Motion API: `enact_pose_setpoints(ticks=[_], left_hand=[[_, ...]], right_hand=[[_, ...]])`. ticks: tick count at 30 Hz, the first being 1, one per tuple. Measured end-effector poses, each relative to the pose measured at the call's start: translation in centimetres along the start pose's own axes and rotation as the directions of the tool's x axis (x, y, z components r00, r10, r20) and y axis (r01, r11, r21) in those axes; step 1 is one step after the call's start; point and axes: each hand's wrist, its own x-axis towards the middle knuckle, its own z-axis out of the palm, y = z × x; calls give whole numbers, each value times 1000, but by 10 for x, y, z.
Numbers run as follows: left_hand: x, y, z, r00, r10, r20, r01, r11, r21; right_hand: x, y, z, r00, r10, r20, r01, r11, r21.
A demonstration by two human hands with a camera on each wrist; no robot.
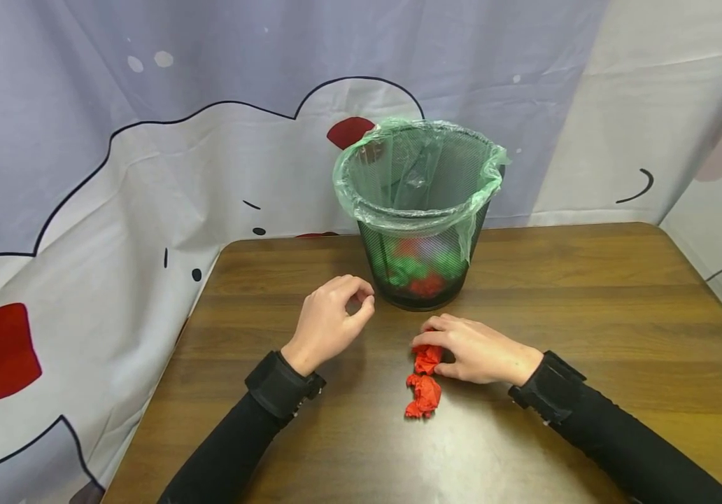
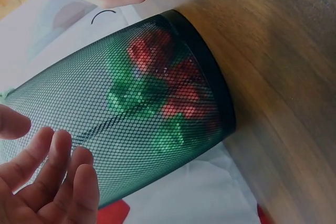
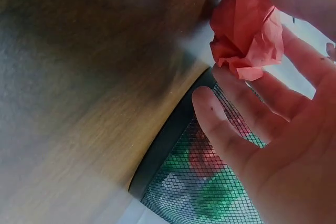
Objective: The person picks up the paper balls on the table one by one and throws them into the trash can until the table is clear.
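On the wooden table [image 1: 613, 315], my right hand [image 1: 455, 346] grips the upper end of a crumpled red paper [image 1: 425, 393]. In the right wrist view the red paper [image 3: 245, 27] sits between the thumb and fingers of that hand [image 3: 262, 85]. My left hand [image 1: 351, 304] rests on the table to the left, fingers loosely curled and holding nothing; the left wrist view shows this hand [image 2: 50, 179] relaxed beside the bin. Just behind both hands stands a black mesh bin [image 1: 420, 280] lined with a green bag [image 1: 411, 203]. Red and green paper wads [image 2: 157, 93] lie in its bottom.
A printed curtain [image 1: 147, 175] hangs behind and to the left of the table. The table's left edge [image 1: 166, 378] runs close to my left forearm. Bare wood stretches to the right of the bin and in front of my hands.
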Motion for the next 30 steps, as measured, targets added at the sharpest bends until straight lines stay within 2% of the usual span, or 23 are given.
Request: enact_pose_setpoints(ticks=[12, 22, 30], left_hand=[[-3, 1, 4, 1000, 4, 10, -3, 1000, -8], [-7, 7, 12, 999, 5, 47, -3, 1000, -28], [-9, 9, 19, 997, 1, 72, 2, 999, -42]], right_hand=[[-5, 2, -10, 999, 30, -41, -30, 1000, 7], [-19, -1, -34, 995, 41, -94, -44, 999, -29], [-28, -5, -59, 991, 40, -131, -43, 999, -15]])
